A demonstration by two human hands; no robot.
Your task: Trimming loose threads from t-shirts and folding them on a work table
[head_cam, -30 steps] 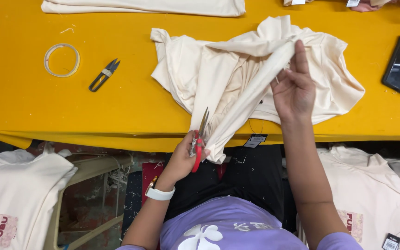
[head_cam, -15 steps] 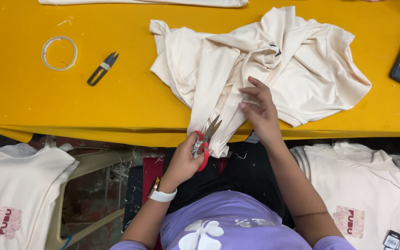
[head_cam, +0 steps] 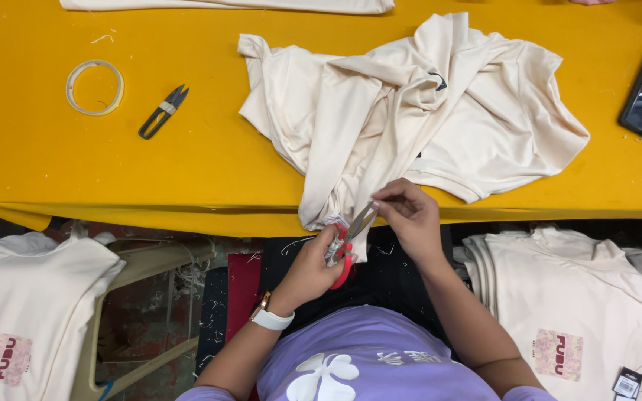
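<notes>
Now left hand (head_cam: 313, 267) gripping red-handled scissors (head_cam: 349, 238), blades angled up-right, right hand (head_cam: 409, 215) pinching cream garment (head_cam: 410, 119)

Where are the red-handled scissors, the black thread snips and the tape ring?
red-handled scissors (head_cam: 348, 245), head view, blades near pivot.
black thread snips (head_cam: 163, 111), head view, middle.
tape ring (head_cam: 117, 83), head view, right rim.

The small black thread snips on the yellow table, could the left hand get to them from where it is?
Probably yes: the black thread snips lie alone on bare yellow table, but the left hand already holds red-handled scissors.
</notes>
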